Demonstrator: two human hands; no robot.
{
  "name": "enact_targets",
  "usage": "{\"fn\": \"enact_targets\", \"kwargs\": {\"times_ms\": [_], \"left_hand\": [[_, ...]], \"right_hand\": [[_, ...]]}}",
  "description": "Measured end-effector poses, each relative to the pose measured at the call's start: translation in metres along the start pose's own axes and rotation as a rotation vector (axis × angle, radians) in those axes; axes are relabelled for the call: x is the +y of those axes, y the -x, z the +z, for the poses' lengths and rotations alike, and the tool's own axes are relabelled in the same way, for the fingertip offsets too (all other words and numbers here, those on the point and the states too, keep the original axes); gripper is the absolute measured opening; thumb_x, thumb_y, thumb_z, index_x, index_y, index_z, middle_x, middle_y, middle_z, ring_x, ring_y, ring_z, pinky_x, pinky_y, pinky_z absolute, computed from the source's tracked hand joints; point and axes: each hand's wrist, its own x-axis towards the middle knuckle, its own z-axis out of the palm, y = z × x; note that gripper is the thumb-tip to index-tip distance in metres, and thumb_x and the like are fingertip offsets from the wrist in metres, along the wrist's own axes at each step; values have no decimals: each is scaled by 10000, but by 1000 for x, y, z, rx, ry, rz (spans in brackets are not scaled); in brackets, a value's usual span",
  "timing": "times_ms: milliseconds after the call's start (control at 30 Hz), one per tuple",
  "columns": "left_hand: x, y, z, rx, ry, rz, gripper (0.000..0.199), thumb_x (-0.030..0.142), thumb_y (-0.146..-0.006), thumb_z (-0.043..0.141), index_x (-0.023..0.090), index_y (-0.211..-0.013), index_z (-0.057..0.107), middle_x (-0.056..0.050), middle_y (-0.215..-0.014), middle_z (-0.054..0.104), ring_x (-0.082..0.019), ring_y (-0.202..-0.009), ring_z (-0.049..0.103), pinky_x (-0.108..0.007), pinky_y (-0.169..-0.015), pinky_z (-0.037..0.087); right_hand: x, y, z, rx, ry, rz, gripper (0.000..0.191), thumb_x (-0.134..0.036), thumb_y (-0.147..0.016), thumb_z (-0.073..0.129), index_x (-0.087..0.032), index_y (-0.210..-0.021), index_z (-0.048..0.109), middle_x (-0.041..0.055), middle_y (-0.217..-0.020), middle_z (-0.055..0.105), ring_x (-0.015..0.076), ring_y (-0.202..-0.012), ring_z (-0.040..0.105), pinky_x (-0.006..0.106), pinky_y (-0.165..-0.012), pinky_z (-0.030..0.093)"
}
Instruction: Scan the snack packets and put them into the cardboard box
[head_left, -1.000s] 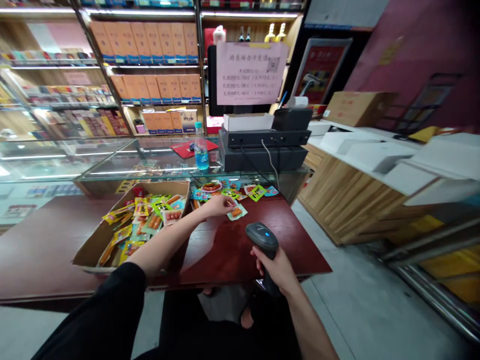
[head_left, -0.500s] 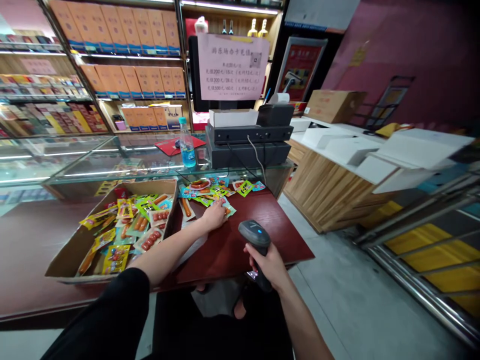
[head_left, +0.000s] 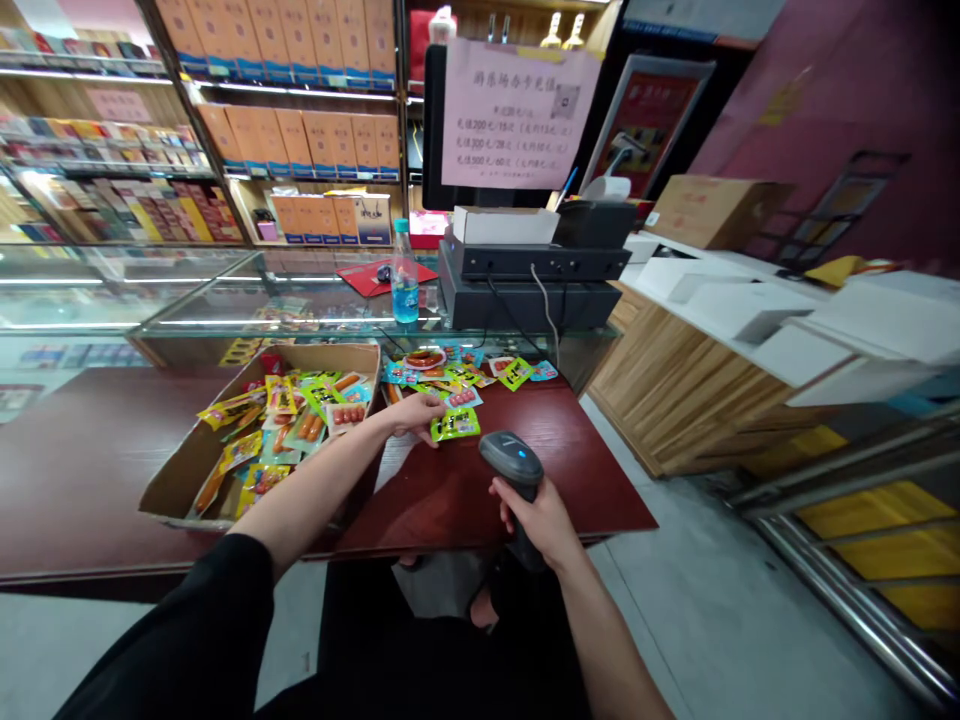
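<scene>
My left hand (head_left: 417, 414) pinches the left end of a green snack packet (head_left: 456, 424) just over the dark red table (head_left: 600, 490). Behind it, a pile of snack packets (head_left: 450, 375) lies along the table's back edge. My right hand (head_left: 541, 515) is wrapped round the handle of a black barcode scanner (head_left: 511, 460), whose head shows a blue light and is just right of the green packet. To the left, an open cardboard box (head_left: 169, 478) holds many packaged sausages, and my left forearm crosses its right front corner.
Past the table is a glass counter (head_left: 322, 322) with a blue-capped bottle (head_left: 405, 285), a red folder (head_left: 364, 277) and a black cash register (head_left: 525, 300). A wooden cabinet (head_left: 675, 385) stands on the right, and metal rails (head_left: 847, 590) are at the far right.
My left hand has taken hold of a green packet and drawn it nearer, apart from the pile. The scanner remains in my right hand. The view has shifted left.
</scene>
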Motion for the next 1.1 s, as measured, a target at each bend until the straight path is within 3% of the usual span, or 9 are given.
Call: {"fn": "enact_targets", "kwargs": {"times_ms": [167, 267, 467, 633, 933, 1100], "left_hand": [[0, -3, 1, -103, 92, 27, 444, 369, -524, 876, 114, -814, 655, 2, -737, 607, -106, -656, 596, -281, -615, 581], [0, -4, 1, -82, 99, 29, 471, 358, -492, 894, 113, -806, 643, -15, -748, 637, -122, -661, 616, -294, -610, 579], [-1, -4, 1, -8, 98, 35, 366, 263, -554, 861, 131, -763, 591, 12, -658, 622, -112, -583, 604, -299, -597, 568], [-3, -6, 1, 37, 15, 38, 255, 181, -620, 780, 124, -810, 619, 24, -589, 603, -113, -502, 595, -261, -542, 528], [0, -4, 2, -5, 89, 23, 451, 312, -499, 894, 136, -778, 587, 31, -630, 613, -105, -550, 596, -280, -565, 562], [20, 6, -10, 95, 95, 88, 482, 388, -512, 885, 143, -801, 585, 43, -637, 585, -80, -528, 559, -261, -553, 546]], "right_hand": [[4, -5, 9, -6, 79, -6, 402, -540, -739, 693, -151, -807, 618, -21, -473, 576, 106, -353, 496, 213, -361, 400], [8, -7, 9, 39, 129, 6, 416, -547, -728, 692, -157, -845, 608, -19, -489, 593, 113, -348, 506, 215, -351, 403], [7, -4, 10, 24, 141, -7, 386, -520, -758, 676, -161, -870, 590, -26, -485, 586, 112, -355, 508, 213, -358, 406], [10, -5, 11, 43, 116, -32, 387, -529, -745, 686, -184, -873, 565, 16, -637, 675, 112, -381, 527, 221, -347, 408], [7, -2, 9, 35, 139, -21, 378, -521, -759, 671, -175, -876, 571, -19, -534, 612, 113, -371, 510, 218, -358, 402], [2, -1, 9, -1, 141, -14, 395, -538, -751, 666, -167, -853, 574, -26, -500, 586, 109, -368, 497, 215, -369, 391]]}}
